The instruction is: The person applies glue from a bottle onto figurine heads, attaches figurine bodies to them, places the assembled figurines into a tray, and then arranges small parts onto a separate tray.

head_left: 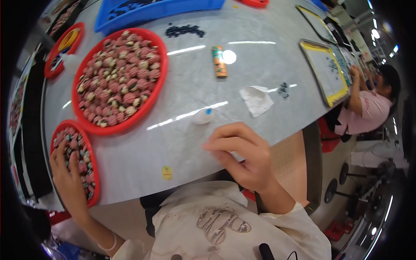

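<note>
My left hand [68, 177] reaches into a small red round tray [96, 182] at the near left, its fingers apart over small pink, cream and dark pieces [89, 171]. My right hand [247, 158] is raised above the table's near edge, fingers bent and thumb and forefinger drawn together. Whatever may be between those fingertips is too small to make out. Just beyond them stands a small whitish bottle with a blue tip [203, 116]. A larger red round tray [161, 82], heaped with pink ribbed pieces marked cream and black, sits beyond my left hand.
A crumpled white tissue [256, 100] lies beside small dark pieces [284, 89]. Farther back are an orange-green box [219, 63], black pieces [185, 30] and a blue bin [160, 11]. At right, a person in pink [368, 106] works by yellow-edged trays [324, 71].
</note>
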Tool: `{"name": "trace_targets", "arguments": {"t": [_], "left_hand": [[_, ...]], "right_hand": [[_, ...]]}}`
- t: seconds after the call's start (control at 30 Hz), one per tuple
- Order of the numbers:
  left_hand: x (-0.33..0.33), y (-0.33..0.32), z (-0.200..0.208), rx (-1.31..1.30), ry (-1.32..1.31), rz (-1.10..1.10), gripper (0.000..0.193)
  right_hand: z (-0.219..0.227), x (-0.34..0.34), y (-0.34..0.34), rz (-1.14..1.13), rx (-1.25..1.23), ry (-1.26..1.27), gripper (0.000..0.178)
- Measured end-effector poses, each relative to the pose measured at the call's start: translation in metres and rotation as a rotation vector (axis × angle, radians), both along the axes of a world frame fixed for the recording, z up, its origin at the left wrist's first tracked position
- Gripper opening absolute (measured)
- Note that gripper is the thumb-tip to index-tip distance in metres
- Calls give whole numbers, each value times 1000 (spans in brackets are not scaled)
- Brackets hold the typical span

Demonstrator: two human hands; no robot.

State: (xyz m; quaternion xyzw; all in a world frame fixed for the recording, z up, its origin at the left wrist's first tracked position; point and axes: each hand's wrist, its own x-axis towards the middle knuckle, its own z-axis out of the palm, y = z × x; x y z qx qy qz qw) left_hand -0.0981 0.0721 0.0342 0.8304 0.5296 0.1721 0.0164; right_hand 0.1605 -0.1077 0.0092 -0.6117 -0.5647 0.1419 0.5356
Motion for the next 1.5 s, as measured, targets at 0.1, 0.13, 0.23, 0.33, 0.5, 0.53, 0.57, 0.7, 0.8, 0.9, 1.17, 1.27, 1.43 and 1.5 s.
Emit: {"name": "trace_targets", "arguments": {"t": [0.1,0.13,0.23,0.33,0.5,0.53,0.57,0.7,0.8,0.9,1.17,1.27,1.43,1.5], "left_hand": [[2,-5,6,-12,66,-70,27],[4,-7,12,-58,76,-69,26],[1,-1,29,-188,135,-56,26],[26,9,58,-130,352,-63,29],[120,45,43,-29,-11,-804,27],[132,53,30,-27,-99,-925,26],[144,62,15,55,-83,-970,25],[161,79,-9,14,32,-1018,21],[151,83,-2,-36,75,-999,20],[142,87,0,-16,63,-978,18],[108,90,5,-284,-132,-813,10],[98,81,18,-221,-141,-801,10],[85,36,24,-620,-661,-759,13],[77,9,19,-746,-803,-742,17]], "right_hand": [[-1,0,-2,-16,-31,35,18],[-2,0,-3,-37,-57,57,17],[-2,1,-3,-39,-43,68,15],[-2,0,-3,-60,-17,31,17],[1,-1,-7,-61,-51,55,14],[2,-2,-9,-53,-69,63,14],[3,-2,-10,-47,-66,62,14],[-1,6,-22,-88,-97,61,11],[-6,18,-27,-135,-102,65,10],[-7,26,-29,-161,-114,86,8],[-6,31,-12,-134,-95,76,9],[-10,31,-2,-220,-3,133,12],[-17,20,20,-130,-130,12,22],[-20,18,25,-39,-202,19,23]]}}
